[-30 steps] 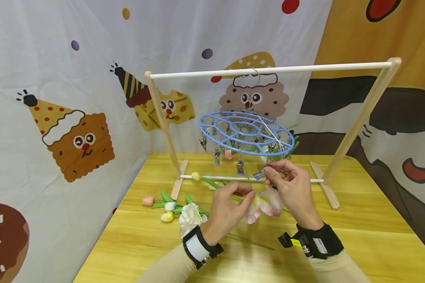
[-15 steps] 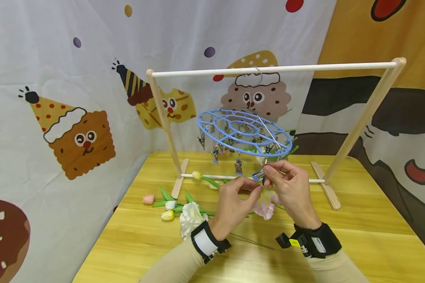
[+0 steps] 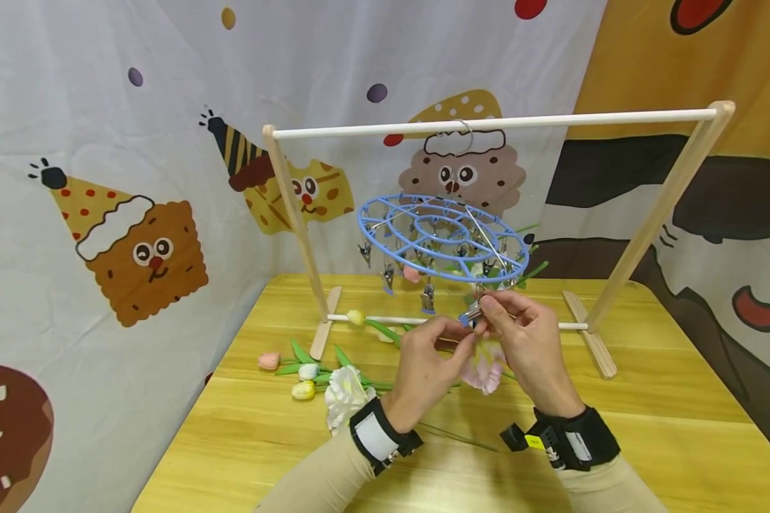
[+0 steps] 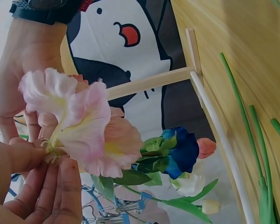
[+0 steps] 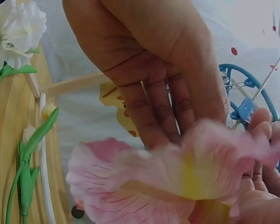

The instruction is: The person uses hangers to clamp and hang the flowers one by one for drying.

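My left hand (image 3: 425,365) pinches a pink-and-white artificial flower (image 4: 84,119) just behind its petals, near the stem's end of the bloom. Beside it, my right hand (image 3: 534,340) holds a metal clip with blue tips (image 3: 471,314) between thumb and fingers. This clip hangs at the front of a round blue clip hanger (image 3: 445,239). In the right wrist view the blue clip tip (image 5: 246,111) is close to the right fingers, and the bloom covers much of the foreground. Whether the stem lies between the clip's tips is hidden by the fingers.
The hanger hooks onto a white rod of a wooden stand (image 3: 654,221). Other flowers hang at its back, including a blue one (image 4: 183,151). Loose tulips (image 3: 304,390) and a white flower (image 3: 346,395) lie on the wooden table (image 3: 231,456) at left.
My left hand has moved right with the flower, up to the clip and my right hand. The right hand has stayed nearly in place, still holding the clip.
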Demonstrator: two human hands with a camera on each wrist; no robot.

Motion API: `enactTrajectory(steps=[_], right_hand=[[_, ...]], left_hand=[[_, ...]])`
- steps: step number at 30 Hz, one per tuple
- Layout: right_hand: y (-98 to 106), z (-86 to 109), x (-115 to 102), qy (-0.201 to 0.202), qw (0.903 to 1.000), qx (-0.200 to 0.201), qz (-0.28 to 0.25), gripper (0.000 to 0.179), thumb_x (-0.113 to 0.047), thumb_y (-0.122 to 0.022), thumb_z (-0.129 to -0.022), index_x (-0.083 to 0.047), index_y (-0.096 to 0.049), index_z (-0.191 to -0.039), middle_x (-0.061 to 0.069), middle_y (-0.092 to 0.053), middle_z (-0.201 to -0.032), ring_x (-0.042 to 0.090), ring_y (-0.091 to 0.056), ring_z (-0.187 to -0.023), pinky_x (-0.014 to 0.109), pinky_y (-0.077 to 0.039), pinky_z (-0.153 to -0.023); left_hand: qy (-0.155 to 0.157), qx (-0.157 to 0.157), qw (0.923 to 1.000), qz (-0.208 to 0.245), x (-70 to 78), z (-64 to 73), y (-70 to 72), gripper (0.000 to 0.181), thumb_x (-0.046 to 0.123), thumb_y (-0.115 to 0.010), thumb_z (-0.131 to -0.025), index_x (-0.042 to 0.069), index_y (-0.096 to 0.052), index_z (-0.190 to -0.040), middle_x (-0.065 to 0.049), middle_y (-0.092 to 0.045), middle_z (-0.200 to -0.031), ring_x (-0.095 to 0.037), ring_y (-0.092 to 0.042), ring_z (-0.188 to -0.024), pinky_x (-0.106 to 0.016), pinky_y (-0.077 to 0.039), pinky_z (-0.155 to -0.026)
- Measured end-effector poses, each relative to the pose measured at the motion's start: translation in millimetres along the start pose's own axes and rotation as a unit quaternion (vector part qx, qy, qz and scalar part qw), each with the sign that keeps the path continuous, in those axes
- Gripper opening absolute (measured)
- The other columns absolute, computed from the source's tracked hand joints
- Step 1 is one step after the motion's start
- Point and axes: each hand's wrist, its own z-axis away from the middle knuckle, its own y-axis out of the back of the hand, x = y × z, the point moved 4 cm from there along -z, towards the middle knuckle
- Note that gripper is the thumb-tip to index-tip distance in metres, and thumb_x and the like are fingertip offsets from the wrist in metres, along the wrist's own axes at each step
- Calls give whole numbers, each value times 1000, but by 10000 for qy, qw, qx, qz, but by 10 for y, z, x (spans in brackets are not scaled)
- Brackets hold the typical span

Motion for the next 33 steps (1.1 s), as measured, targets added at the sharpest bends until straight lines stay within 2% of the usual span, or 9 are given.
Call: enactTrajectory(steps=[5, 11, 17, 21, 25, 27, 29, 33], right_hand=[[1, 24, 11, -127, 9999, -63, -44, 26, -12, -73, -117, 6, -80, -134, 1, -83, -92, 12, -79, -79, 25, -71, -82], [25, 52, 15, -251, 9995, -60, 168, 29, -14, -74, -117, 3, -80, -139, -1, -85, -97, 12, -80, -82, 25, -71, -86], [70, 88, 27, -305, 9992, 5, 243, 37, -16, -74, -117, 7, -75, -146, -2, -89, -115, 10, -83, -88, 24, -72, -87], [128, 135, 46, -450, 9984, 27, 327, 43, -18, -74, -117, 8, -71, -152, -1, -90, -116, 10, -85, -93, 27, -73, -88], [203, 181, 58, -480, 9965, 83, 674, 49, -22, -75, -117, 8, -68, -155, 2, -89, -114, 10, -86, -96, 29, -73, -89], [237, 202, 61, -445, 9952, 129, 858, 49, -23, -75, -117, 7, -69, -155, 2, -89, -117, 10, -87, -96, 28, -73, -90], [267, 221, 66, -384, 9919, 202, 1194, 47, -24, -75, -117, 4, -70, -154, -3, -88, -121, 8, -87, -97, 25, -72, -90], [315, 268, 67, -257, 9859, 431, 1594, 41, -21, -77, -116, 2, -75, -150, -12, -85, -121, 6, -86, -93, 21, -70, -84]], left_hand=[[-74, -51, 10000, 15, -30, 13, -4, 6, 6, -85, -106, 4, -81, -110, -14, -88, -105, -25, -89, -92, -26, -73, -84], [-346, -42, 9992, -187, -53, 50, 10, 7, 4, -84, -107, 6, -81, -112, -11, -88, -106, -21, -88, -93, -36, -75, -82], [-146, -242, 9979, -581, -66, 130, 102, 10, 11, -85, -108, 5, -82, -116, -10, -87, -112, -21, -87, -98, -34, -74, -86], [9, -528, 9951, -833, -101, 203, 181, 13, 12, -85, -108, 7, -82, -119, -9, -86, -115, -22, -86, -100, -34, -74, -88], [161, -876, 9898, -1109, -151, 274, 255, 13, 15, -85, -109, 11, -82, -121, -6, -86, -117, -20, -84, -100, -36, -73, -89], [233, -1078, 9860, -1252, -180, 308, 289, 11, 17, -85, -110, 14, -83, -120, -3, -86, -116, -19, -83, -100, -37, -72, -89], [255, -1306, 9817, -1363, -206, 340, 318, 10, 17, -85, -109, 14, -84, -119, -2, -86, -115, -18, -83, -101, -36, -72, -89], [132, -1854, 9687, -1648, -238, 413, 373, 9, 17, -86, -109, 13, -84, -117, -2, -86, -113, -18, -84, -103, -28, -70, -90]])
